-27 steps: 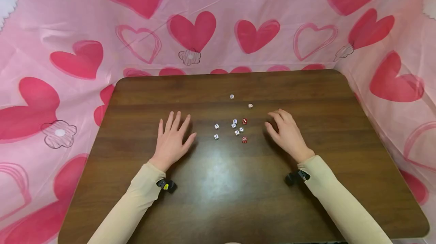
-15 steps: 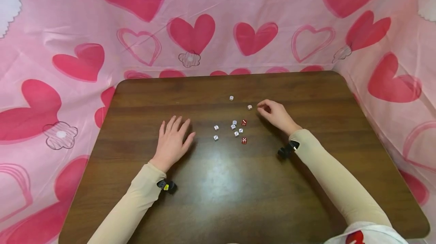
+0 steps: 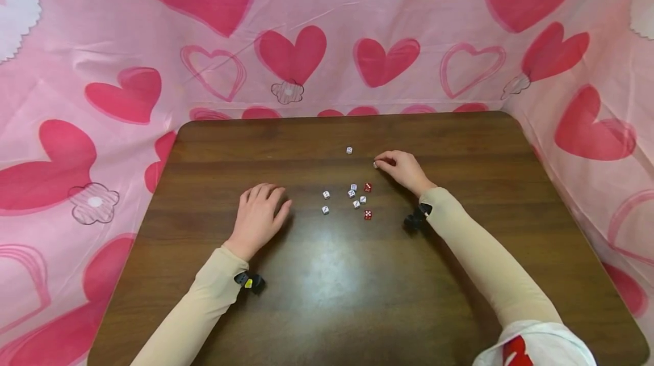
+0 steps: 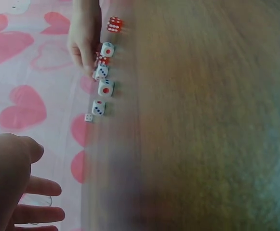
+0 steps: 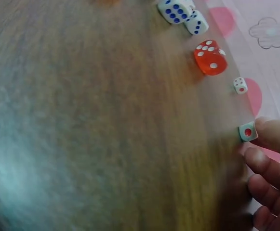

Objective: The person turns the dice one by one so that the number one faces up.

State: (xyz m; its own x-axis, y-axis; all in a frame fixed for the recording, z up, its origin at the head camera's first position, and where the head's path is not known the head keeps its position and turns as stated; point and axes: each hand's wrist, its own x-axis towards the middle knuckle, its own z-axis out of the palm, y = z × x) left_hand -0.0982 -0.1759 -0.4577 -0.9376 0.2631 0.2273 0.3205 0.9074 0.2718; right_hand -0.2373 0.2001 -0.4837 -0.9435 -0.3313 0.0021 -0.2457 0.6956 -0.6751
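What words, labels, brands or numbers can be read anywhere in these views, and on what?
No printed words, brands or numerals show in any view.
Small white die at the right hand fingertips: one red pip showing.
Translucent red die: white pips, count unclear.
Other dice on the dark wooden table: too small or blurred to read.

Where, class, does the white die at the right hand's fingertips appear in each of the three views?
Head: white die, centre, at the right hand fingertips.
Left wrist: cannot single it out among the far dice.
Right wrist: white die, right edge, red pip showing.
Shared landmark: red die.
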